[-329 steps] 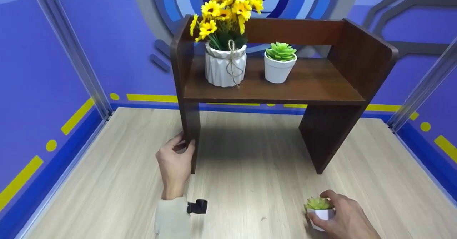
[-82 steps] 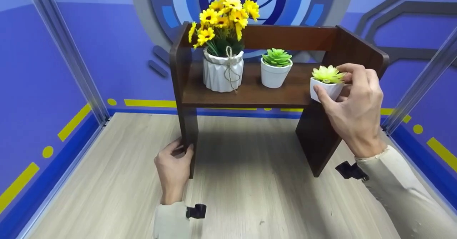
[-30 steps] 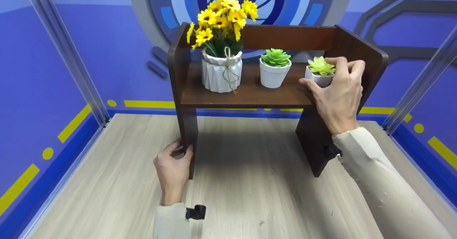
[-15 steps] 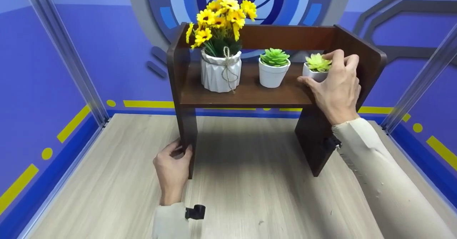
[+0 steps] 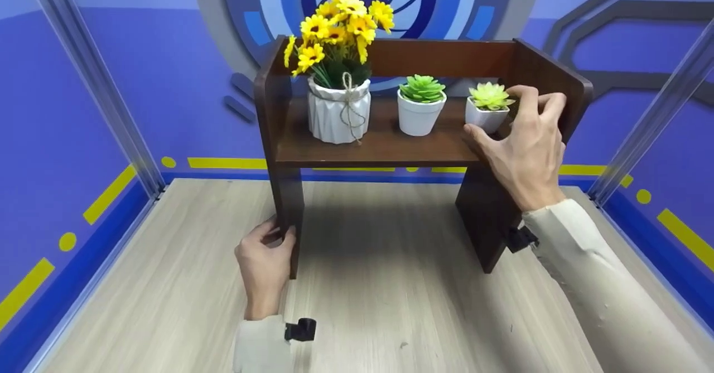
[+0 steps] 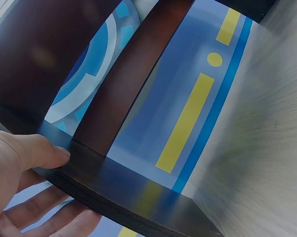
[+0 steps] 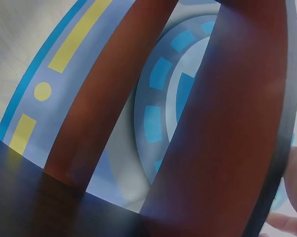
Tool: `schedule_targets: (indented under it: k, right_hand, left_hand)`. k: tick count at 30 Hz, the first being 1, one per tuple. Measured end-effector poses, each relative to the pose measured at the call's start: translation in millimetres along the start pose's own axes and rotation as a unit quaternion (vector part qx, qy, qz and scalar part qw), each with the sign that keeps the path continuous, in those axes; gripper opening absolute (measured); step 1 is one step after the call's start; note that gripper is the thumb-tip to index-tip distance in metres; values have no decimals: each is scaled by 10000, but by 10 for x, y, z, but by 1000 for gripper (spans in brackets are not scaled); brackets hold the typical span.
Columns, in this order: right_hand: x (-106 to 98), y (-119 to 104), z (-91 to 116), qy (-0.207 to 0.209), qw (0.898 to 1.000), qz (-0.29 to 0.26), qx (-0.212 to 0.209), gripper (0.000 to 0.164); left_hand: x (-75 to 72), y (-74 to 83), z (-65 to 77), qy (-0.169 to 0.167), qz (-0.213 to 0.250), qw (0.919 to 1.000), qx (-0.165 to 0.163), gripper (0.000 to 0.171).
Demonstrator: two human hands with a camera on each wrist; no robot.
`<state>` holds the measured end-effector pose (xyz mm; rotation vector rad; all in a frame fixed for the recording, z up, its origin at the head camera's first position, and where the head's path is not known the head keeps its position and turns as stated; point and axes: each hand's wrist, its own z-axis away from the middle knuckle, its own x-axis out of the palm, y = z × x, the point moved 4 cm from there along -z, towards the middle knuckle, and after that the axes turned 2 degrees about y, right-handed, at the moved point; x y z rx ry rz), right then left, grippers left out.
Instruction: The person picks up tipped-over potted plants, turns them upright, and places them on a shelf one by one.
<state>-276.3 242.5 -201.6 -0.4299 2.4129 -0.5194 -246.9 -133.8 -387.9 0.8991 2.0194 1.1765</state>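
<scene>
A dark brown wooden shelf stands on the table. My left hand grips the front edge of its left side panel, thumb on the inner face and fingers outside, as the left wrist view also shows. On the board's right part sits a pale green succulent in a small white square pot. My right hand is around it with thumb and fingers spread; the thumb tip is right at the pot's lower left, and a gap shows between the fingers and the pot. In the right wrist view only part of this hand shows.
Left of the square pot stand a bright green succulent in a round white pot and yellow artificial flowers in a ribbed white vase tied with twine. A back rail and a right side panel border the board. Blue printed walls surround the table.
The right hand lifted the small succulent from the table onto the shelf's right part. Its fingers have since loosened and drawn back slightly, exposing the whole pot. The left hand kept its grip.
</scene>
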Motion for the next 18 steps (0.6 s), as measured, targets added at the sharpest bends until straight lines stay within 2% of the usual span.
schedule_targets:
  k: [5, 9, 12, 15, 18]
  right_hand:
    - [-85, -37, 87, 21, 9996, -26, -268, 62]
    - [-211, -38, 183, -46, 9991, -144, -397, 55]
    - [-339, -34, 253, -86, 9981, -256, -557, 52]
    - [-470, -17, 337, -159, 9963, -314, -787, 51]
    - [-599, 34, 451, -360, 9943, -308, -960, 53]
  left_hand:
    - [-48, 41, 6, -150, -208, 9996, -84, 28]
    - [-94, 174, 73, -269, -841, 9960, -140, 26]
    - [-127, 336, 132, -370, -1264, 9910, -227, 34]
    - [-148, 495, 190, -690, -1448, 9866, -290, 48]
    - [-190, 607, 260, -1256, -1697, 9769, -333, 62]
